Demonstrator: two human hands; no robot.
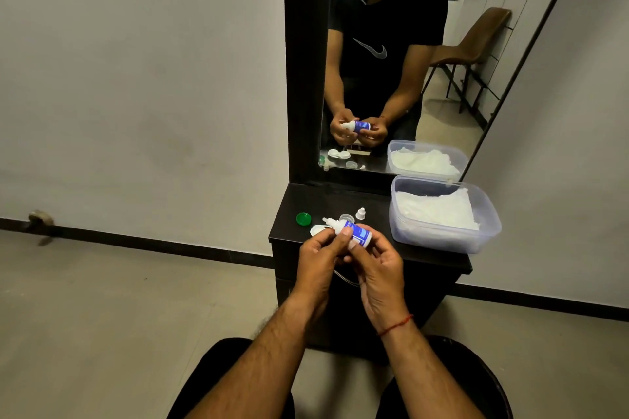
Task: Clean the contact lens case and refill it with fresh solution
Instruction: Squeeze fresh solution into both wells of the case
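Note:
A small solution bottle (pixel 355 231) with a blue label and a bare white nozzle lies tilted, nozzle pointing left, over the front of the dark dresser top (pixel 374 201). Both hands grip it: my left hand (pixel 321 257) holds the neck end with the thumb on the label, and my right hand (pixel 377 264) wraps the base. Under the nozzle, a white part of the lens case (pixel 316 231) shows, mostly hidden by my left hand. The bottle's white cap (pixel 360 213) stands behind, next to a clear lid (pixel 346 217). A green lid (pixel 303 218) lies to the left.
A clear plastic tub (pixel 490 224) holding white tissues sits at the right of the dresser top. A tall mirror (pixel 391 61) rises behind and reflects the person and a brown chair. Pale walls and a tiled floor lie on both sides; my knees are below.

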